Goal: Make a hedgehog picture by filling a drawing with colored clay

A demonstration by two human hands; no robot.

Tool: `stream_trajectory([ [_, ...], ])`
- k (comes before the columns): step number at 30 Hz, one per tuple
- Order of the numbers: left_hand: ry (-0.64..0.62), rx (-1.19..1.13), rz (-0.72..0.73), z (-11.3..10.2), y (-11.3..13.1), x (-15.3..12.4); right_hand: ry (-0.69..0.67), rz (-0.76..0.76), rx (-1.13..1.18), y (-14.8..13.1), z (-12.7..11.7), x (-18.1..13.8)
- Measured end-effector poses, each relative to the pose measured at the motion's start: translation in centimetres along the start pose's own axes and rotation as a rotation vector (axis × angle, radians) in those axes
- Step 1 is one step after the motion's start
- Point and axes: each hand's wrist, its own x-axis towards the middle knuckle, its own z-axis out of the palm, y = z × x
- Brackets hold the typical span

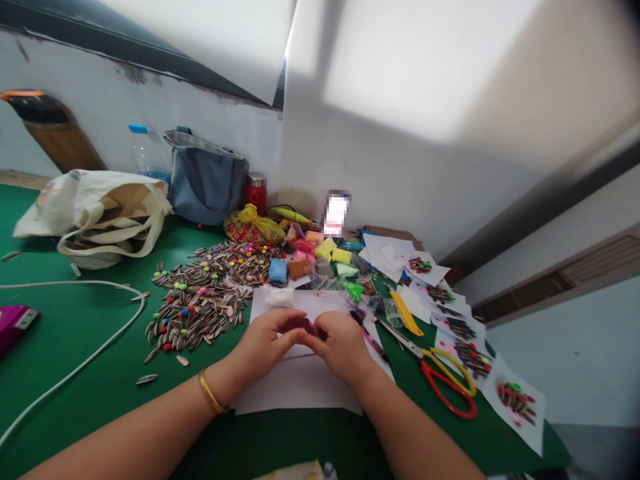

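My left hand (270,337) and my right hand (343,343) meet over white paper (300,390). Between their fingertips is a dark purplish-red lump of modelling clay (311,327), partly hidden by the fingers. Both hands are closed on it. A gold bangle (211,392) circles my left wrist. Just behind my hands lies a small white wrapped piece (280,297). Dark pens (367,330) rest at the paper's right side. Left of my left hand spreads a heap of striped sunflower seeds (200,300) mixed with bright coloured ones.
Coloured clay blocks (325,250) lie behind the paper. Scissors (440,373) and a yellow cutter (406,313) are to the right, beside several seed-decorated cards (520,403). At the back stand a phone (337,213), blue bag (207,183) and red flask (257,193). A white cable (107,343) crosses the left.
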Motion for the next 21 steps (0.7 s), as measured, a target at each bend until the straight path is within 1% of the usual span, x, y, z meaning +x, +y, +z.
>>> stream_trajectory([
  [2,-0.028,0.038,0.011,0.12,0.0,-0.07,-0.018,-0.033,0.024,-0.26,0.08,-0.01],
  [5,0.021,0.063,0.005,0.14,-0.2,0.0,-0.051,-0.066,0.078,-0.71,0.04,-0.04],
  [8,0.045,0.001,-0.01,0.07,-0.31,0.17,-0.041,-0.023,0.103,-0.87,-0.14,-0.06],
  [10,0.03,-0.042,-0.018,0.07,-0.18,0.23,-0.036,-0.006,0.111,-0.75,-0.22,-0.05],
  [12,0.007,-0.052,-0.016,0.1,0.05,0.21,-0.058,-0.035,0.113,-0.56,-0.17,-0.05],
  [15,-0.007,0.016,0.037,0.08,0.31,0.11,-0.088,-0.093,0.106,-0.39,0.03,-0.06],
  [18,0.037,0.106,0.111,-0.05,0.36,-0.01,-0.055,-0.116,0.114,-0.45,0.1,-0.05],
  [21,0.113,0.149,0.131,-0.21,0.32,-0.05,0.001,-0.136,0.118,-0.6,-0.05,0.0],
])
